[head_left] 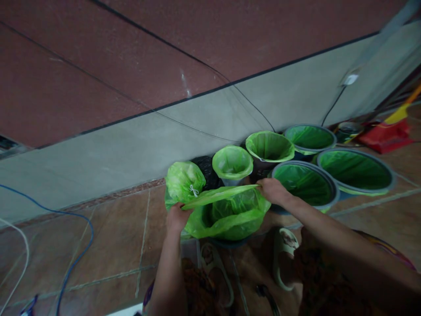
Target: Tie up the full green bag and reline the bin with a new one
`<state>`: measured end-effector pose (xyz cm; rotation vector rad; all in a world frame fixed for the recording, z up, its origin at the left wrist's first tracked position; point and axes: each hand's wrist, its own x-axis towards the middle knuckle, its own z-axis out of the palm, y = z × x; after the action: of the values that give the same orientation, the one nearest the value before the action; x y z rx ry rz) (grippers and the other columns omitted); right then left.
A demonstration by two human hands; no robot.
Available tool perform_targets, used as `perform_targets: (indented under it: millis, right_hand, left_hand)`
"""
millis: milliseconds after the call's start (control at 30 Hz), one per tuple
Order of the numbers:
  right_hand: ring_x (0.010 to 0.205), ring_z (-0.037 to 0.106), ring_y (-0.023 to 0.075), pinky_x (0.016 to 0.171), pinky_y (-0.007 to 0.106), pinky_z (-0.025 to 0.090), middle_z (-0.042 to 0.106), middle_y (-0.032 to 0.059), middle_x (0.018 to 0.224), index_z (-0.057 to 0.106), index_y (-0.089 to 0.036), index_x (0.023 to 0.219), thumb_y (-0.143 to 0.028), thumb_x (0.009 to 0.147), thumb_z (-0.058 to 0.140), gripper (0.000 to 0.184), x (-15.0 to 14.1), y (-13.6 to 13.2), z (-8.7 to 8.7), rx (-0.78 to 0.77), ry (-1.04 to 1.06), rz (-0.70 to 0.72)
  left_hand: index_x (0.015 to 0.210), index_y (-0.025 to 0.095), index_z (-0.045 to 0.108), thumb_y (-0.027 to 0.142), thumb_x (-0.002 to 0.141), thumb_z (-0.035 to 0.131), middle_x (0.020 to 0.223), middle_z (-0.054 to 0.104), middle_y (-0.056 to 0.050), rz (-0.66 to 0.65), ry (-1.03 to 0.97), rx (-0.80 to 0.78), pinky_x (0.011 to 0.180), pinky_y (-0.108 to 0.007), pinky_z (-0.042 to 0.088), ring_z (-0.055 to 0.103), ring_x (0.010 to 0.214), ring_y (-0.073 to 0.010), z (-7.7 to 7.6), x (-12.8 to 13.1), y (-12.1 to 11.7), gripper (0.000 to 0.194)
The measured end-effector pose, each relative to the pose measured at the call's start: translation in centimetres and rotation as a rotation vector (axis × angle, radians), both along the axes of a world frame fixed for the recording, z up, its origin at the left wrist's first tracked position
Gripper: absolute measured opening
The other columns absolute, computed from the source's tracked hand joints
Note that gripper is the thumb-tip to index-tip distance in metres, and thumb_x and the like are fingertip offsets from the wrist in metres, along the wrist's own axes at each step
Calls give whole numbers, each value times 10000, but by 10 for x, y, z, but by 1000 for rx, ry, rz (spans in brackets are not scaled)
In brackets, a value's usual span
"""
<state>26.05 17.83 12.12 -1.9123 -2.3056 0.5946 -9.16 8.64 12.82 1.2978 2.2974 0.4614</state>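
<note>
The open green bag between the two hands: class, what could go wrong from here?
The thin-looking green bag might tear where the left hand and right hand grip its rim. The right hand, close to a gray-rimmed bin, could bump it. The left hand might knock the tied bag nearby.

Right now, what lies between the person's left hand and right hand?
A green bag liner. The head view shows its far edge stretched between the left hand and the right hand, its mouth open toward the person.
</note>
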Motion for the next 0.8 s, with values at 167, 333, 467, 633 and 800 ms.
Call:
perform_targets:
  millis: [167,333,467,633,800]
  right_hand:
    - [990,698,273,789,309,490,739,188,1022,737,-128,962,-298,964,398,379,-6,-2,-2,-94,-212,102]
    - [990,701,294,785,323,503,740,214,1019,750,-107,933,-339,962,409,413,2,0,-7,-108,-211,74]
    - [952,711,289,792,339,512,746,200,983,762,-127,879,-318,936,454,367,14,7,-12,-130,-179,39]
    - [911,712,324,772,377,518,738,226,945,755,-119,801,-297,907,498,331,30,13,-10,-146,-157,-35]
    - [929,708,308,787,371,524,741,177,982,755,-153,927,-283,812,633,213,32,8,-7,-213,-180,2]
  left_hand:
    - [834,167,744,456,625,773,780,743,-57,17,-595,139,662,-286,477,660,708,-204,0,10,4,357]
    - [807,171,724,315,636,733,767,733,-46,36,-659,218,673,-280,479,640,676,-177,-1,-1,2,224]
    - [800,185,725,118,613,695,744,721,-38,12,-204,193,672,-275,453,649,701,-191,-3,-11,0,200]
    - [919,202,743,69,670,643,847,757,-87,-1,119,105,697,-303,453,692,815,-257,2,-6,-3,299]
    - [997,189,738,130,743,610,989,761,-140,-1,193,36,764,-352,472,694,957,-320,8,5,-2,290]
